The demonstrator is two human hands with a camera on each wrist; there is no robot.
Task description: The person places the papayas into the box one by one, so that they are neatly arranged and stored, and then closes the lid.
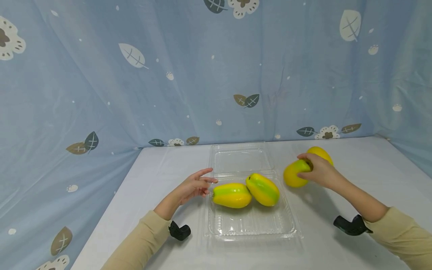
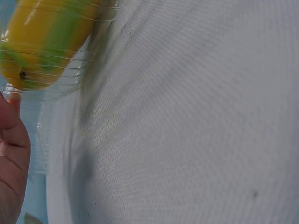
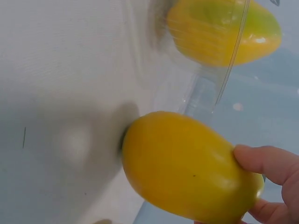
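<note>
To the right of a clear plastic clamshell box, my right hand grips a yellow-green papaya. Thumb and fingers pinch one end of it, and in the right wrist view this papaya appears tilted. Two more papayas lie in the box: one on the left, the other on the right, their ends close together. My left hand, fingers loosely spread, is at the box's left edge beside the left papaya. Whether its fingertips touch the box cannot be told.
Another yellow fruit sits behind the right hand, partly hidden. The box's lid lies open toward the back of the white table. A blue patterned curtain hangs behind. Black wrist mounts stick out below both sleeves.
</note>
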